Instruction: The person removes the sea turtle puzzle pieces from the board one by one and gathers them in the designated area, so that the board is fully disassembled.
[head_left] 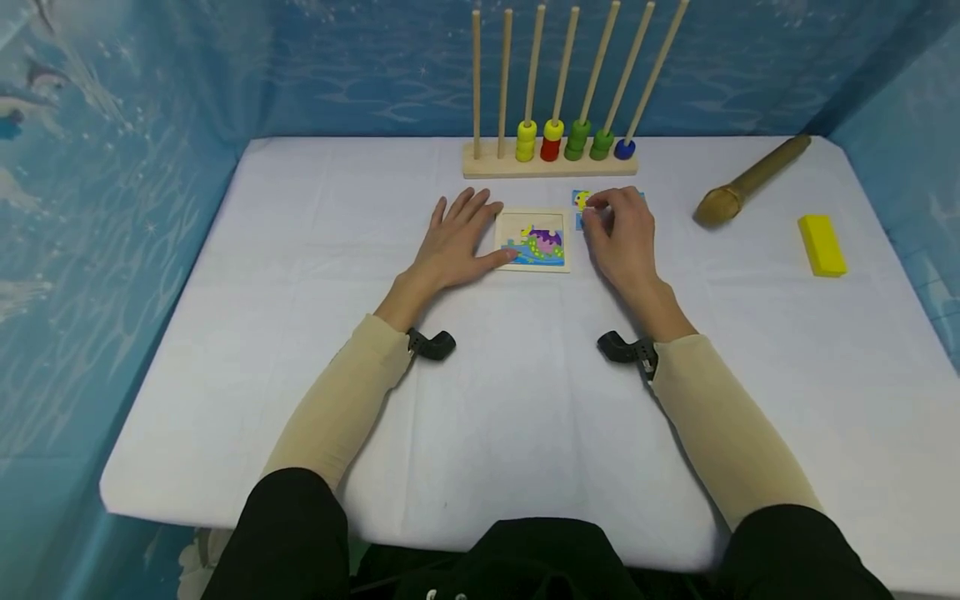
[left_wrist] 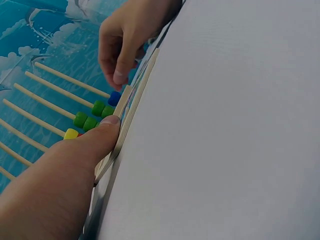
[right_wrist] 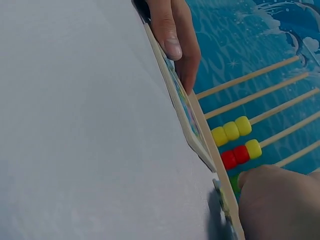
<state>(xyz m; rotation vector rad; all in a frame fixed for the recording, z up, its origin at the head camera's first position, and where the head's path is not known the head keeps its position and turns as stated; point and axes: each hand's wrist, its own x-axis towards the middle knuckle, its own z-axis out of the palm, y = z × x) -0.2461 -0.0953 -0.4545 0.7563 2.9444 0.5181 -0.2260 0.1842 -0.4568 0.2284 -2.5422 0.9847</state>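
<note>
White desk (head_left: pixel 510 417), bead rack (head_left: pixel 551 168) at the far side, two hands at a part-filled puzzle tray (head_left: pixel 567 242)
Left hand (head_left: pixel 453 243): fingers spread, thumb on the tray's near left. Right hand (head_left: pixel 624 237) is nearer the loose pieces (head_left: pixel 580 198), just right of the squarish tray; fingers bent over them, can't tell if they're pinching one. Fitted pieces (head_left: pixel 546 242) sit in the tray's near part.
</note>
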